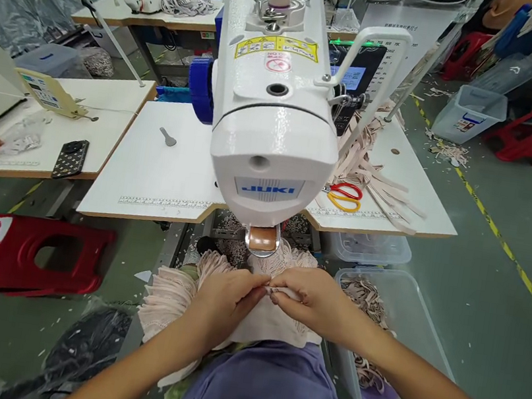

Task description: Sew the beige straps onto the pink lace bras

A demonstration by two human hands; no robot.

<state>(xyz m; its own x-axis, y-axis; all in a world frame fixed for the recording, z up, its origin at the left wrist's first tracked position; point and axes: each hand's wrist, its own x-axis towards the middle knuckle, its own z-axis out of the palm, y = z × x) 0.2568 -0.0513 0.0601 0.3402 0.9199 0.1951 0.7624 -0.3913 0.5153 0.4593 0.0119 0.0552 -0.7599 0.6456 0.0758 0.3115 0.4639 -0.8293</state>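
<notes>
My left hand [231, 298] and my right hand [304, 298] meet in front of the sewing machine [273, 154]. Both pinch the edge of a pale pink lace fabric piece [257, 325] between thumb and fingers, close together. The cloth hangs down over my lap and reaches up toward the machine's brown roller [263, 239]. Left of my left hand, a stack of ruffled pink lace pieces [166, 298] is draped. What lies exactly between the fingertips is mostly hidden.
Red-and-yellow scissors [346, 195] and pink straps [386, 197] lie on the white table [160, 170]. A clear bin [424, 343] with strips stands at my right. At left are a red stool [62, 259] and a phone [71, 159] on another table.
</notes>
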